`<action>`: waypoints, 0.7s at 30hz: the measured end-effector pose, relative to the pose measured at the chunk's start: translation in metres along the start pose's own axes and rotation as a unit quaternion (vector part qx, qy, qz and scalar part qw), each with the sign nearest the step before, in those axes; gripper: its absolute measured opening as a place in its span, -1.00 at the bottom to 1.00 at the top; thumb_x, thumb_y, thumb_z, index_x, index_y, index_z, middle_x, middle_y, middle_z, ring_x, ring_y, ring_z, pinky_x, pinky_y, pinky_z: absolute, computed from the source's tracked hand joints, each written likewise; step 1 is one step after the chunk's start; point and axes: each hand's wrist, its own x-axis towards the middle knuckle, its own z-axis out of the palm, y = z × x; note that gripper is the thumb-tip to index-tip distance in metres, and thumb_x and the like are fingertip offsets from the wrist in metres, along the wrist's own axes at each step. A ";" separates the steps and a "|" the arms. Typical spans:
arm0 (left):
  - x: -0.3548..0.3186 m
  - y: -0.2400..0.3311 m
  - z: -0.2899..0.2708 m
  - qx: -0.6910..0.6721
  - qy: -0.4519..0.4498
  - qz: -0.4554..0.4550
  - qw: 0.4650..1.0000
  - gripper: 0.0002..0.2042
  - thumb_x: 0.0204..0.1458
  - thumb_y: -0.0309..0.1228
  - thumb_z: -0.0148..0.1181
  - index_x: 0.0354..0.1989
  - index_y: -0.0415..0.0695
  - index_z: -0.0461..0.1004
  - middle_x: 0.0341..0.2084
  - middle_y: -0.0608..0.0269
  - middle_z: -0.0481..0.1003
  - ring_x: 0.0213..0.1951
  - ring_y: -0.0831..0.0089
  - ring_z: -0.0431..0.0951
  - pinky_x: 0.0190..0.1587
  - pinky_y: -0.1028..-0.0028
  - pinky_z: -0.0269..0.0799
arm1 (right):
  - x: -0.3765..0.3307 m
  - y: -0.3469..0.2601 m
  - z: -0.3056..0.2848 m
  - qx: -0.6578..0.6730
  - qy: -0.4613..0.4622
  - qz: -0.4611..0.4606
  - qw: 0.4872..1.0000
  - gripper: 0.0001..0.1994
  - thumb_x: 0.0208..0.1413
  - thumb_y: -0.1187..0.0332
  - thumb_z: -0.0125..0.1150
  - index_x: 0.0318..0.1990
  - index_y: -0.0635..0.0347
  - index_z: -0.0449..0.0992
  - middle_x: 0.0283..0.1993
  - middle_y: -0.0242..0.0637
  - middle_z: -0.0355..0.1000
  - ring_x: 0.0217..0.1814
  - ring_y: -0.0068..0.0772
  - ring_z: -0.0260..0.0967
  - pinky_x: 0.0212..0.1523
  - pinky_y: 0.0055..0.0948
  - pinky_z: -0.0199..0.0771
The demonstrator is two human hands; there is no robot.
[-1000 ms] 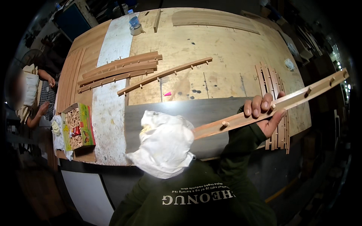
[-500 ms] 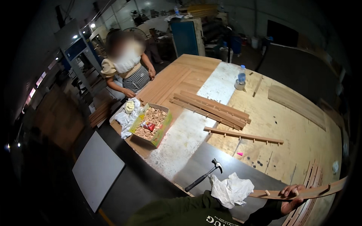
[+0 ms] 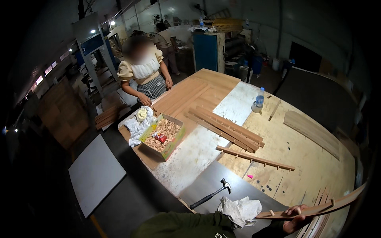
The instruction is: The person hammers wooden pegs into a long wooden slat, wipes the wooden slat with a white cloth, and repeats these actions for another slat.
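Observation:
Along the lower right runs a narrow wooden strip [image 3: 319, 208] with short dowels standing in it. My right hand [image 3: 294, 216] grips this strip from below, its fingertips curled over the edge near a dowel. A crumpled white cloth [image 3: 240, 211] covers the strip's left end, at the end of my left sleeve. My left hand seems to hold that cloth, but its fingers are hidden. A claw hammer [image 3: 209, 195] with a black handle lies just beyond my left forearm, on a grey metal sheet [image 3: 206, 179].
A box [image 3: 174, 148] of wooden dowels stands on the table's left side, beside white wrapping [image 3: 136, 126]. Several dowelled strips [image 3: 226, 126] lie mid-table. A water bottle [image 3: 260, 97] and a curved board [image 3: 307, 133] lie farther right. A co-worker [image 3: 145, 75] stands at the far left edge.
My view has shifted, so the table sits lower in the picture. My right hand and the strip have moved slightly left. The cloth stays at the strip's left end.

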 end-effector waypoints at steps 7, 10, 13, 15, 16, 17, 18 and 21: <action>-0.003 -0.008 -0.002 0.033 -0.002 0.018 0.999 -0.70 -0.18 -0.18 -0.07 -0.40 -0.17 0.30 -0.49 0.15 0.28 -0.39 0.27 0.33 -0.40 0.33 0.23 | -0.013 0.018 0.010 -0.062 -0.020 0.050 0.997 -0.47 0.01 -0.04 0.09 -0.23 0.31 0.12 -0.49 -0.26 0.16 -0.71 -0.56 0.15 -0.73 -0.64 0.20; -0.004 -0.008 -0.005 0.049 -0.005 0.026 0.998 -0.72 -0.18 -0.20 -0.06 -0.41 -0.17 0.30 -0.51 0.15 0.28 -0.40 0.26 0.33 -0.41 0.33 0.23 | -0.017 0.026 0.015 -0.003 -0.072 0.081 0.994 -0.51 0.12 0.13 -0.01 0.09 0.19 0.04 -0.46 -0.27 0.18 -0.71 -0.60 0.13 -0.74 -0.65 0.21; -0.006 -0.012 -0.007 0.065 -0.002 0.039 0.997 -0.74 -0.18 -0.22 -0.06 -0.43 -0.17 0.30 -0.52 0.15 0.28 -0.42 0.26 0.34 -0.43 0.33 0.23 | -0.018 0.044 -0.002 0.050 -0.108 0.108 0.987 -0.50 0.18 0.21 -0.10 0.22 0.03 -0.08 -0.43 -0.28 0.19 -0.74 -0.61 0.12 -0.79 -0.64 0.20; -0.005 -0.017 -0.009 0.069 -0.003 0.045 0.997 -0.75 -0.18 -0.23 -0.05 -0.44 -0.17 0.30 -0.53 0.15 0.28 -0.43 0.26 0.34 -0.43 0.33 0.23 | -0.009 0.052 -0.012 0.097 -0.111 0.136 0.980 -0.50 0.17 0.18 -0.10 0.21 0.03 -0.05 -0.42 -0.27 0.21 -0.75 -0.60 0.12 -0.81 -0.62 0.20; -0.004 -0.019 -0.010 0.070 -0.004 0.048 0.996 -0.76 -0.18 -0.24 -0.05 -0.44 -0.17 0.30 -0.54 0.15 0.28 -0.43 0.25 0.34 -0.44 0.34 0.23 | -0.004 0.054 -0.016 0.104 -0.113 0.131 0.979 -0.52 0.16 0.13 -0.09 0.16 0.10 0.00 -0.41 -0.27 0.22 -0.76 -0.56 0.13 -0.82 -0.58 0.24; -0.004 -0.019 -0.012 0.069 -0.004 0.054 0.996 -0.76 -0.18 -0.25 -0.05 -0.44 -0.17 0.30 -0.54 0.15 0.28 -0.44 0.25 0.34 -0.44 0.34 0.23 | 0.004 0.071 -0.039 0.137 -0.146 0.168 0.965 -0.55 0.16 0.10 -0.10 0.10 0.13 0.04 -0.44 -0.28 0.21 -0.76 -0.54 0.14 -0.82 -0.55 0.26; -0.007 -0.016 -0.014 0.077 -0.002 0.052 0.996 -0.77 -0.18 -0.26 -0.05 -0.45 -0.17 0.30 -0.55 0.15 0.28 -0.44 0.25 0.34 -0.45 0.34 0.23 | 0.011 0.092 -0.064 0.178 -0.180 0.209 0.944 -0.57 0.16 0.08 -0.10 0.05 0.16 0.08 -0.47 -0.29 0.21 -0.76 -0.51 0.14 -0.81 -0.52 0.28; -0.004 -0.022 -0.014 0.079 -0.009 0.059 0.995 -0.79 -0.18 -0.28 -0.05 -0.46 -0.17 0.30 -0.56 0.15 0.28 -0.46 0.25 0.34 -0.46 0.34 0.22 | 0.020 0.075 -0.053 0.211 -0.132 0.254 0.935 -0.62 0.16 0.01 -0.14 -0.21 0.20 0.16 -0.60 -0.32 0.17 -0.76 -0.43 0.17 -0.79 -0.41 0.36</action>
